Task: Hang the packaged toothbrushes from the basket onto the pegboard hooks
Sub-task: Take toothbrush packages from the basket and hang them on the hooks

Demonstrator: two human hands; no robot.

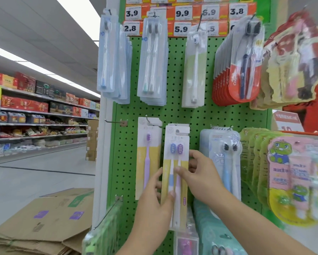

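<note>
Left hand point(155, 197) gripped the twin toothbrush pack point(175, 173) at its lower left edge, seven o'clock of the card; right hand point(198, 173) pinched it from three o'clock, thumb across the front. Pack sat between them, its top up at the hook point(176, 124) on the green pegboard point(195, 115), single purple pack point(148, 155) just beside at nine o'clock.

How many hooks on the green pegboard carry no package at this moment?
2 seen. One bare hook sticks out at the left edge, left of the purple toothbrush pack. Another bare hook is lower left. Packages may hide others.
</note>
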